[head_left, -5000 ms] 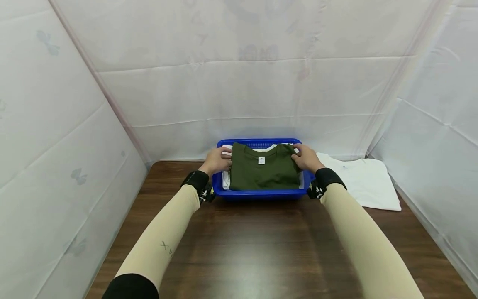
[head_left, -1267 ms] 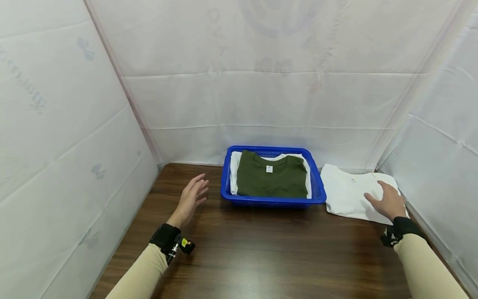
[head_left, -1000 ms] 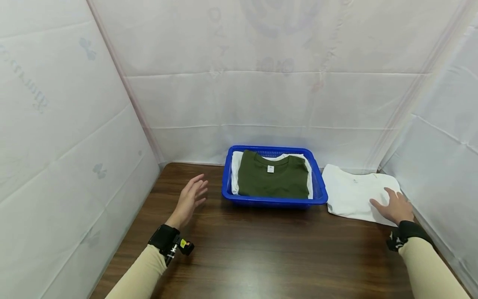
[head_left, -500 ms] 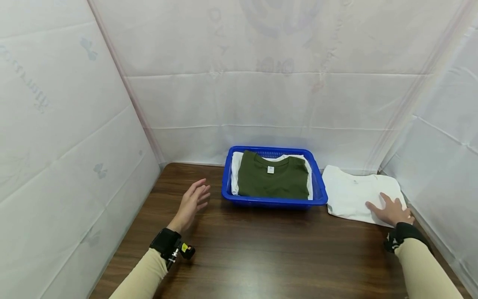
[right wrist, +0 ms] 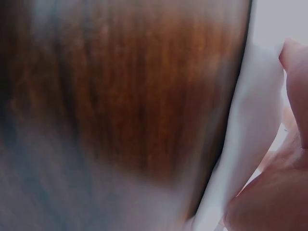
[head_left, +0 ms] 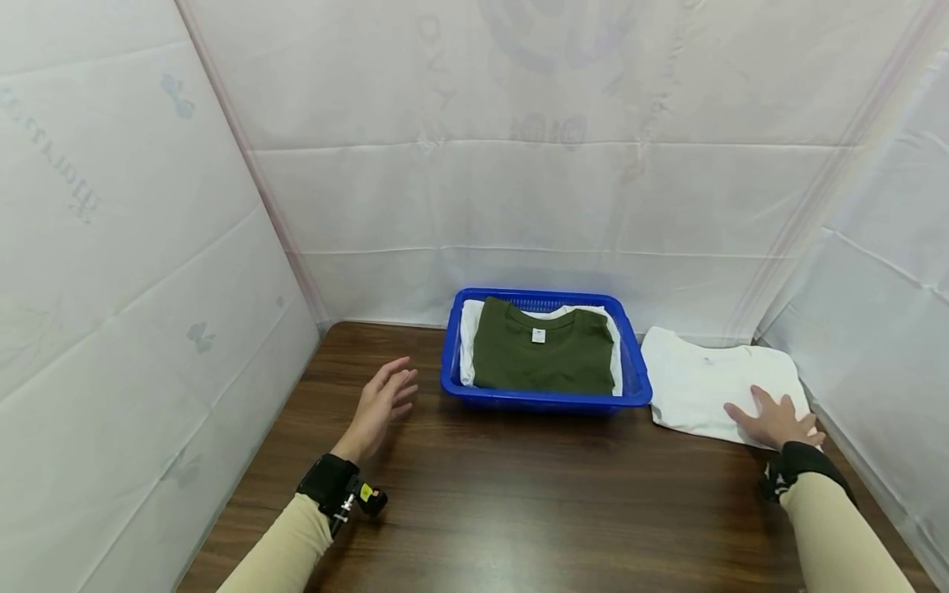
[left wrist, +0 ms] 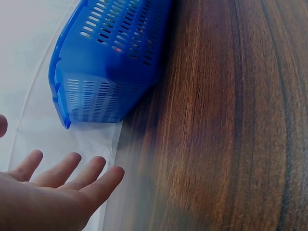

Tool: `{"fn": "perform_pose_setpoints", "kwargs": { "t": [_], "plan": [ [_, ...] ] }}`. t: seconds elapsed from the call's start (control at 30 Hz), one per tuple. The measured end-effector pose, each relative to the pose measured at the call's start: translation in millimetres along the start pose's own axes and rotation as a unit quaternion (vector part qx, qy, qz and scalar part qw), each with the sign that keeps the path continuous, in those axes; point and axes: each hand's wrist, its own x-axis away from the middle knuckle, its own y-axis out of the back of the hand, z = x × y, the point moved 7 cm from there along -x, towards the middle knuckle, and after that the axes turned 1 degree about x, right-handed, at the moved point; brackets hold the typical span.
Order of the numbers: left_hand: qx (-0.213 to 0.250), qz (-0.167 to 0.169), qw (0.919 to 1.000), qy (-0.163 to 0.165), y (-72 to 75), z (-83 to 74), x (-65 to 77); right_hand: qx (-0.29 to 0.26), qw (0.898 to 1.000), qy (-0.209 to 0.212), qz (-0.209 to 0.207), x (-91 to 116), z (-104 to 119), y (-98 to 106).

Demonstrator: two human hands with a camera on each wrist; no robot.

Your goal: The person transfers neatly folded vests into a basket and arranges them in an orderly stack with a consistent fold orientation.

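In the head view my right hand [head_left: 774, 418] rests on the near right part of a folded white T-shirt [head_left: 689, 387], fingers spread. The right wrist view shows this hand [right wrist: 288, 187] close against the edge of the white cloth [right wrist: 255, 115]. My left hand [head_left: 374, 412] hovers left of the basket, fingers loosely extended and holding nothing; the left wrist view shows its fingers [left wrist: 101, 185] apart from the basket [left wrist: 106, 62]. Inside the blue plastic basket [head_left: 549, 400] lies a folded olive green T-shirt [head_left: 541, 362], neck label up, over white folded cloth [head_left: 469, 342].
A dark wooden table [head_left: 534, 494] carries everything. White sheeting hangs as a back wall [head_left: 519, 206], a left wall [head_left: 148, 329] and a right wall [head_left: 890, 329]. The basket stands near the back edge, with the white T-shirt close on its right.
Both hands have left the green T-shirt in the basket. The left drew back to the left; the right moved over to the white T-shirt and settled on it.
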Motion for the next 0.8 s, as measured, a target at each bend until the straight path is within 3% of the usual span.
{"fn": "perform_pose_setpoints", "kwargs": {
  "t": [0.8],
  "plan": [
    [-0.013,-0.016,0.9995,0.025,-0.5,5.6,7.4,0.017,0.999,0.025,0.010,15.3,-7.2,-5.2]
  ]
}}
